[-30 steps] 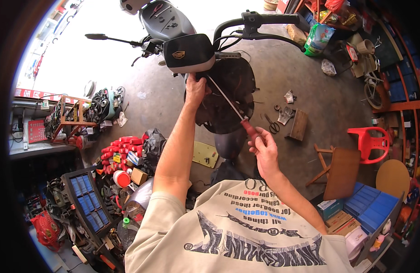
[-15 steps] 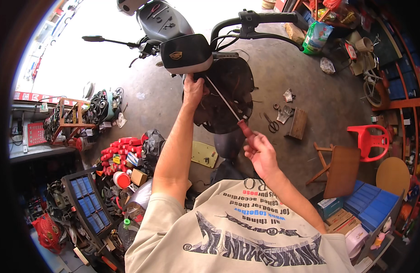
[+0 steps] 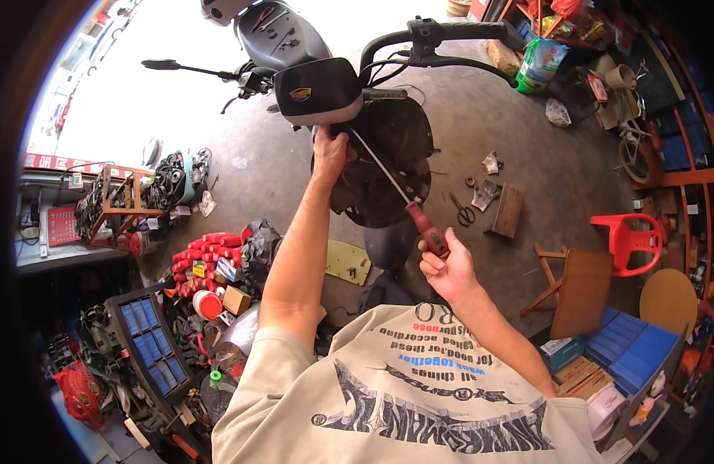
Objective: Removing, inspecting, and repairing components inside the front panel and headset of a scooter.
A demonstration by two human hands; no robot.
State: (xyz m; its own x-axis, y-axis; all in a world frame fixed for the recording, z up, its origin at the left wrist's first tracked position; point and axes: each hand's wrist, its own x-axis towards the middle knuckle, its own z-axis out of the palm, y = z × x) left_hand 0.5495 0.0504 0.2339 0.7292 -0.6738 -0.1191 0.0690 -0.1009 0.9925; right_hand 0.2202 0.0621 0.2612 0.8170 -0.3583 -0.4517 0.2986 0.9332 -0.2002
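Note:
My right hand (image 3: 450,271) is closed at the butt end of a long screwdriver (image 3: 427,230) with a red handle. Its metal shaft slants up and left, and the tip is lost beneath the black and grey front cover (image 3: 317,91) of an electric scooter. Just under that cover, beside the shaft's far end, my left hand (image 3: 331,155) reaches up with curled fingers. The cover hides its fingertips and whatever they grip. Below the handlebar (image 3: 465,31) hangs the scooter's dark front body (image 3: 384,162), with its inside exposed.
Scissors (image 3: 463,211) and a wooden block (image 3: 507,212) lie on the floor to the right, near a folding wooden stool (image 3: 577,290) and a red plastic chair (image 3: 629,243). At left are a pile of red bottles (image 3: 210,259) and a tray of blue bins (image 3: 150,340). A yellowish panel (image 3: 347,261) lies below the scooter.
My right hand has slid down and back along the handle toward its butt, so more of the red handle shows. My left hand stays under the cover.

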